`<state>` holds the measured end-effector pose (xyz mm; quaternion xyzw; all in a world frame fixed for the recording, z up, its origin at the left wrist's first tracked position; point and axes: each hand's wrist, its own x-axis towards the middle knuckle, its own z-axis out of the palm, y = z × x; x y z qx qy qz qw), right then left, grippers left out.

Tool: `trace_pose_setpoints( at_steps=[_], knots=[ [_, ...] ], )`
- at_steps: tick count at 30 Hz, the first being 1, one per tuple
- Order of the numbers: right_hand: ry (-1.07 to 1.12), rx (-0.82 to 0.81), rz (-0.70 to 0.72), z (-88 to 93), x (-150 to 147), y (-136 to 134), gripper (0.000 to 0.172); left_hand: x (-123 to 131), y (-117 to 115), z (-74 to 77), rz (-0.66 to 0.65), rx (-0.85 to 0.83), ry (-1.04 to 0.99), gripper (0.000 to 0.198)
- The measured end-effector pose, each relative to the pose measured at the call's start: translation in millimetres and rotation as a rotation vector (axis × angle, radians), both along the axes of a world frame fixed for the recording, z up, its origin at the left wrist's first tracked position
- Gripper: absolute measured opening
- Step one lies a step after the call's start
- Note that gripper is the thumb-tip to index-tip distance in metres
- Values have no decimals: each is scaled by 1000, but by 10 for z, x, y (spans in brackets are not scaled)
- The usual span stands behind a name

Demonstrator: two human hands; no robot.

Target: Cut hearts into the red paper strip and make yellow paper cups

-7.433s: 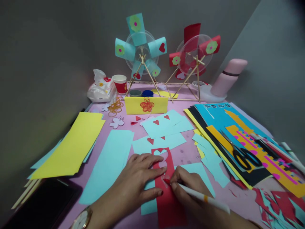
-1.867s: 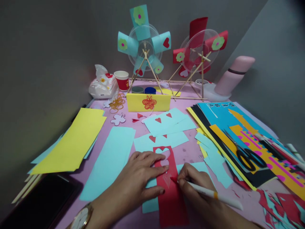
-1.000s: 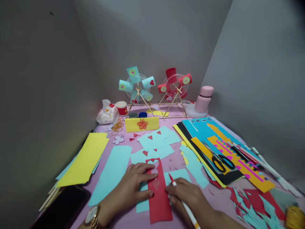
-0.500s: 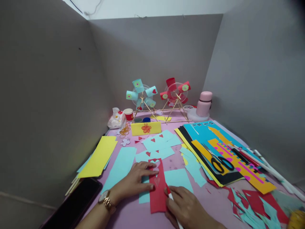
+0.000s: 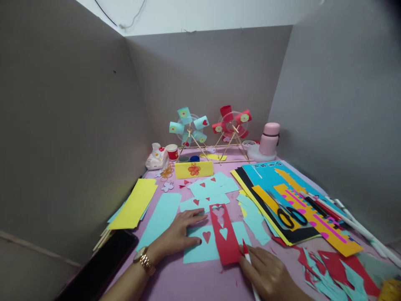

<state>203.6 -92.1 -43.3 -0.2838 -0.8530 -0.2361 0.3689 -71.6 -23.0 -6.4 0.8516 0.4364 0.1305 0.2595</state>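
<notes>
My left hand [image 5: 180, 234] lies flat with fingers spread on a light blue paper sheet [image 5: 203, 246], next to a small red heart cutout [image 5: 206, 236] resting on that sheet. A red paper strip [image 5: 226, 236] with heart-shaped holes lies tilted over the blue sheet, just right of the heart. My right hand [image 5: 269, 276] is closed around a white craft knife with a red tip [image 5: 247, 259], whose tip sits beside the strip's lower right corner.
Black-handled scissors [image 5: 290, 216] lie on stacked coloured sheets [image 5: 282, 188] at right. Yellow paper [image 5: 134, 205] and a dark phone [image 5: 97, 267] are at left. Two paper wheel models [image 5: 188, 125], a pink bottle [image 5: 269, 138] and a red cup [image 5: 171, 151] stand at the back. Red scraps [image 5: 338, 267] litter the right front.
The red strip has shifted right and tilted, uncovering a cut-out red heart on the blue sheet. My right hand with the knife pulled back toward me. The camera view tilted up.
</notes>
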Motion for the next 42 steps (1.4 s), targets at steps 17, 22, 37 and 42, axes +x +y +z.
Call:
trace_pose_setpoints(
  at_steps=[17, 22, 37, 42],
  knots=[
    [29, 12, 1, -101, -61, 24, 36, 141, 95, 32, -71, 137, -80, 39],
    [25, 33, -12, -45, -64, 29, 41, 345, 181, 52, -175, 164, -98, 40],
    [-23, -49, -35, -27, -25, 21, 31, 383, 328, -161, -187, 116, -162, 21],
    [-7, -83, -28, -48, -91, 40, 24, 377, 316, -173, -187, 113, -170, 20]
  ],
)
